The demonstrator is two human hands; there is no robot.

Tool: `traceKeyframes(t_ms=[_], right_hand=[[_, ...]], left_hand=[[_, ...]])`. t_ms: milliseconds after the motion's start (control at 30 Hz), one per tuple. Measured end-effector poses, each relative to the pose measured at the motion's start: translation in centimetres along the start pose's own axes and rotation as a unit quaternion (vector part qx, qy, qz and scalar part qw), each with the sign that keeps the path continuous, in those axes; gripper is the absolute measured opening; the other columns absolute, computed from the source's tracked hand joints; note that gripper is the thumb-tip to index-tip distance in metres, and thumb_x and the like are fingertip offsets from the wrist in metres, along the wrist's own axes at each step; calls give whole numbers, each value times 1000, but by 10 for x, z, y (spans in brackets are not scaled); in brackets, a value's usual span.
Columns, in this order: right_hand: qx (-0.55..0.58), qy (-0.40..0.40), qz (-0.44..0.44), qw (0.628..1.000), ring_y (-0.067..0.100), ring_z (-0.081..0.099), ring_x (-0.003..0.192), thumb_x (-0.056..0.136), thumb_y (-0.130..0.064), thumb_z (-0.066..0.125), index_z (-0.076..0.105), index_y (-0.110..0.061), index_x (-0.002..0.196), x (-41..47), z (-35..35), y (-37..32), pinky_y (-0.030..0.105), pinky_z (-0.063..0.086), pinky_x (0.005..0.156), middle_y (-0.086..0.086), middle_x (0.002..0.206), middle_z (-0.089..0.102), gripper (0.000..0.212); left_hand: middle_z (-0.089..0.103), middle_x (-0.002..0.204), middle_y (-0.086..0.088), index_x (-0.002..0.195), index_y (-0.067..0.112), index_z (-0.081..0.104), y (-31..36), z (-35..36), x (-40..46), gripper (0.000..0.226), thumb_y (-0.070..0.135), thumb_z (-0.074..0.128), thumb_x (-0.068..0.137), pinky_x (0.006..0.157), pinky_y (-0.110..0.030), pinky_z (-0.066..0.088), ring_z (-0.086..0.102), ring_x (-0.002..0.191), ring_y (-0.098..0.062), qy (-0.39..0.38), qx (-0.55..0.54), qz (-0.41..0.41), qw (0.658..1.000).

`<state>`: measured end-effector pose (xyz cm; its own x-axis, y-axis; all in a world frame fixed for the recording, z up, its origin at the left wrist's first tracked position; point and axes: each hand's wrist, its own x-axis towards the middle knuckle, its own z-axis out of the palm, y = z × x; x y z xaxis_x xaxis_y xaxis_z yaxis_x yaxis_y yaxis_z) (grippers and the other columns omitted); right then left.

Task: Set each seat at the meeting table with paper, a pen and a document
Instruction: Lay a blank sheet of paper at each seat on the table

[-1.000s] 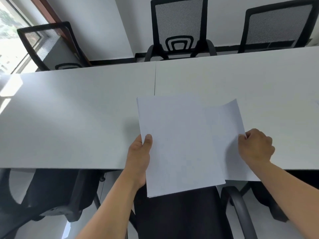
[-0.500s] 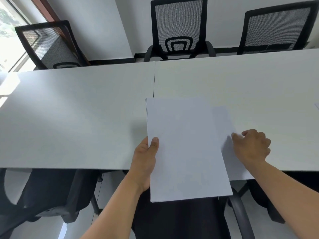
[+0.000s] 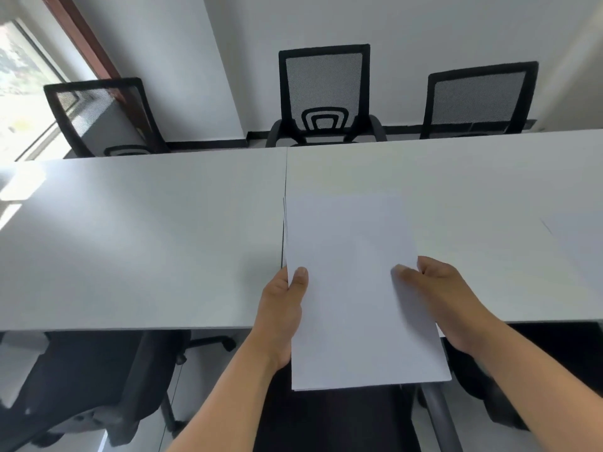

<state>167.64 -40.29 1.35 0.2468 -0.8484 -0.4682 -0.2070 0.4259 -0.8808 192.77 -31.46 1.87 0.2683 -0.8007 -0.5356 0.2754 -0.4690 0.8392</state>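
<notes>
On the left, the long white desk [image 3: 130, 239] lies bare in front of the far-left chair [image 3: 101, 119], with only a patch of window light on it; no paper, pen or document shows at that seat. The near-left chair [image 3: 75, 386] is tucked under the desk edge, and its place looks unset too.

In the middle, the left hand [image 3: 280, 318] grips the paper stack [image 3: 355, 288] at its left edge, thumb on top, holding it over the near edge of the desk. The far-middle chair [image 3: 323, 99] faces a stretch of desk with nothing on it.

The right hand [image 3: 437, 298] meets the stack's right edge, thumb over the top sheet; it is blurred, so I cannot tell whether it pinches a sheet or only touches.

At the far right, a pale sheet [image 3: 577, 246] appears to lie flat on the desk, faint against the surface, near the far-right chair [image 3: 479, 99].

My judgement: the task is at an early stage. Perhaps one place has paper; no pens or documents are visible anywhere, and most seats in view await all three items.
</notes>
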Motion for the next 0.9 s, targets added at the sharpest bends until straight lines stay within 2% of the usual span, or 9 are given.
traceKeyframes(t_ms=[67,233,333,467,567,733,767,833,900], right_hand=[[6,1,-20,1000,26,39,88,83,-47,78,46,4,95,-9,2,-2,47,28,78,2,100,46,62],[17,15,-56,998,27,36,83,83,-47,75,37,3,93,-51,13,-26,47,27,76,3,93,43,63],[29,8,-81,996,27,38,80,85,-44,74,33,0,90,-87,18,-43,46,28,75,4,89,44,60],[40,-5,-106,994,26,43,77,94,-35,73,35,1,92,-136,15,-56,44,32,73,7,86,47,52],[43,-18,-111,993,27,52,77,87,-40,73,45,4,100,-180,13,-66,44,40,73,10,89,55,54],[27,-35,-139,989,28,55,76,85,-41,71,47,6,105,-248,14,-77,45,43,70,11,89,59,57],[29,-40,-145,988,28,55,75,86,-39,71,48,5,103,-261,15,-80,45,43,70,11,88,59,53],[35,-45,-157,986,27,58,72,94,-27,69,52,-2,90,-281,21,-87,42,46,68,12,84,62,31],[36,-54,-160,985,26,57,69,98,-20,67,49,-3,89,-293,29,-92,39,46,66,11,82,61,27]], left_hand=[[81,127,8,134,36,73,8,-1,-15,31,40,47,118,107,-56,61,77,120,-23,-1,5,9,1000],[82,123,9,132,36,73,29,-4,-61,30,39,46,118,102,-52,63,79,115,-20,9,5,42,999],[83,121,10,131,36,73,40,-4,-98,30,37,46,119,96,-46,66,80,111,-16,14,2,64,998],[83,121,5,132,31,73,48,0,-156,30,34,46,119,95,-49,67,81,109,-21,26,-10,83,996],[83,122,2,131,30,73,50,3,-204,30,33,46,119,96,-52,66,81,110,-24,33,-14,105,994],[83,122,-1,133,27,72,48,2,-282,30,35,47,119,96,-54,66,81,110,-27,64,-12,135,989],[83,122,-1,132,27,72,49,1,-298,29,36,48,118,96,-55,66,81,110,-28,70,-14,142,987],[83,121,-2,131,27,72,52,-5,-322,29,37,49,118,97,-57,65,81,109,-29,79,-16,155,985],[83,120,-2,131,26,72,56,-12,-341,29,37,49,118,95,-55,66,81,108,-28,89,-15,169,981]])
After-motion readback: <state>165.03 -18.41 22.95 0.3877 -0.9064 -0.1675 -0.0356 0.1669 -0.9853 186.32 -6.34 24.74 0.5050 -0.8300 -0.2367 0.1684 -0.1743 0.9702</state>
